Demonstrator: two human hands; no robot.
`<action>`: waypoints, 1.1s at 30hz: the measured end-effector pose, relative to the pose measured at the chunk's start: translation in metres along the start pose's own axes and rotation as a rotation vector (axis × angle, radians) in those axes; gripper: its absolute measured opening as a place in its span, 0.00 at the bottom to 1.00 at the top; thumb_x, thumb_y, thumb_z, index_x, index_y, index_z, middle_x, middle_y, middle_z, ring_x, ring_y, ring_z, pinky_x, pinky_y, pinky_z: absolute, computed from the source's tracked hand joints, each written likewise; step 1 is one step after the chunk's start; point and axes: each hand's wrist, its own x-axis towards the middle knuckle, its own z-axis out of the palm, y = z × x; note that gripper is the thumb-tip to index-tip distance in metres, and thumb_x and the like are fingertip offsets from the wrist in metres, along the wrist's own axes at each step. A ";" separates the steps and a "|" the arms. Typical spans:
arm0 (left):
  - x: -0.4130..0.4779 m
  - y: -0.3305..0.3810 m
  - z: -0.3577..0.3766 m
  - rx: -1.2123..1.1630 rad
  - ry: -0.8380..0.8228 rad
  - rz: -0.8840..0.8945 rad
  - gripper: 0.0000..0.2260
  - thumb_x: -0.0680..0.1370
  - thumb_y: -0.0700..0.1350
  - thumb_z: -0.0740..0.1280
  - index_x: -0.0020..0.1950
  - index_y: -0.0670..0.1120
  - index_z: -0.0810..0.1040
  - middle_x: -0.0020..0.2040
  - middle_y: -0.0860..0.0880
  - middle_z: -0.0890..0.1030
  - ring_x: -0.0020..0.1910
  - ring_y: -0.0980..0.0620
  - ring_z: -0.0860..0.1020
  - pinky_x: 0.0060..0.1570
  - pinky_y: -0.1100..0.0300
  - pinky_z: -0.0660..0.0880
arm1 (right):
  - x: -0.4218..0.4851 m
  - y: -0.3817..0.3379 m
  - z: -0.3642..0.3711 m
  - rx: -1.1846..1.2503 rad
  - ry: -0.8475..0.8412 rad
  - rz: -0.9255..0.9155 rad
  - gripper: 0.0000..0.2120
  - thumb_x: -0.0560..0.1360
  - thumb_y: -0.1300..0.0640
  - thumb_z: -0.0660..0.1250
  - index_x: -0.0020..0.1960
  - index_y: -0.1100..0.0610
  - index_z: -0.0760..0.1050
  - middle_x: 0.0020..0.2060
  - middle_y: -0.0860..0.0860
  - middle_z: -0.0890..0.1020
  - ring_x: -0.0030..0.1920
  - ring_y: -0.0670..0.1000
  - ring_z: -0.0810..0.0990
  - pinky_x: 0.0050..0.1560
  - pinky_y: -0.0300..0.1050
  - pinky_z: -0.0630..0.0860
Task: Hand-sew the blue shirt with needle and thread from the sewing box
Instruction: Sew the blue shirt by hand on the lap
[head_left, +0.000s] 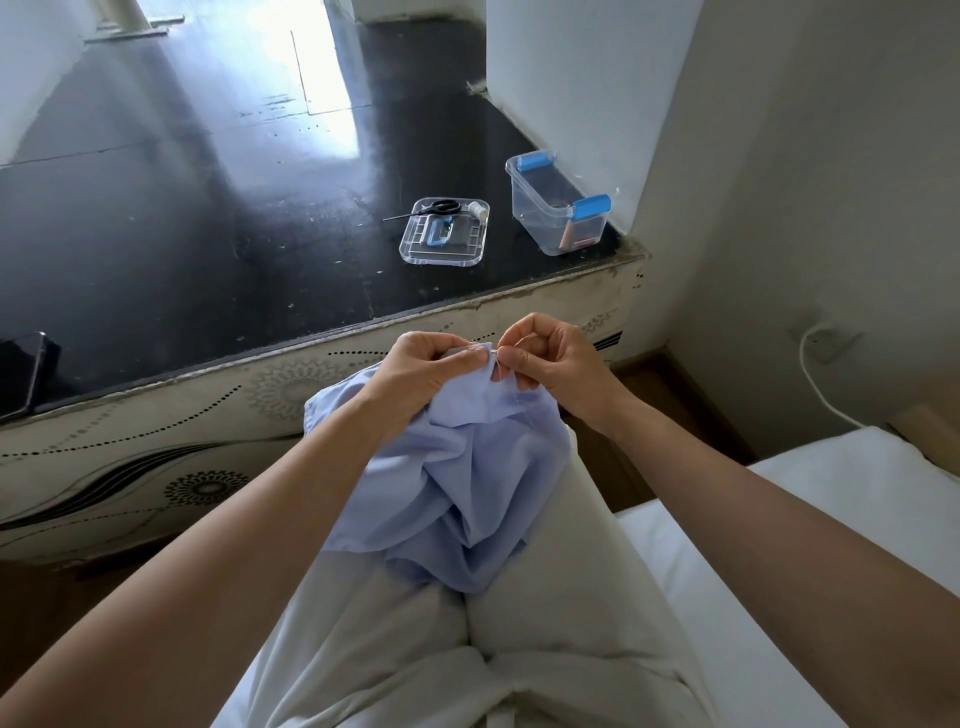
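Stitching under way, seam unfinished: left hand grips blue shirt fold, right hand pinches needle there.

Glossy black tabletop, white walls, window glare.

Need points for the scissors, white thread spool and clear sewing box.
scissors (447, 207): head view, on the black handles.
white thread spool (477, 209): head view, on the spool's side.
clear sewing box (537, 221): head view, on its near long wall.
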 end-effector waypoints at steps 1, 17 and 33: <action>0.000 0.000 0.000 0.003 0.002 -0.002 0.07 0.76 0.44 0.71 0.46 0.40 0.84 0.38 0.46 0.82 0.37 0.53 0.77 0.35 0.62 0.74 | -0.001 0.000 0.000 0.007 -0.001 -0.004 0.04 0.78 0.62 0.66 0.51 0.63 0.75 0.39 0.51 0.84 0.38 0.47 0.83 0.41 0.38 0.80; -0.004 0.015 0.011 0.063 0.145 -0.035 0.06 0.73 0.48 0.75 0.37 0.47 0.84 0.34 0.48 0.80 0.34 0.54 0.75 0.34 0.61 0.72 | 0.000 -0.013 0.005 -0.194 0.128 -0.228 0.09 0.72 0.38 0.68 0.45 0.42 0.76 0.40 0.46 0.83 0.43 0.53 0.82 0.46 0.51 0.82; 0.006 0.002 0.003 0.038 0.407 -0.058 0.08 0.75 0.46 0.72 0.37 0.47 0.83 0.34 0.47 0.75 0.36 0.49 0.70 0.36 0.59 0.68 | -0.006 -0.017 -0.023 0.440 0.437 0.319 0.05 0.83 0.57 0.57 0.51 0.57 0.70 0.26 0.47 0.67 0.26 0.45 0.62 0.23 0.35 0.62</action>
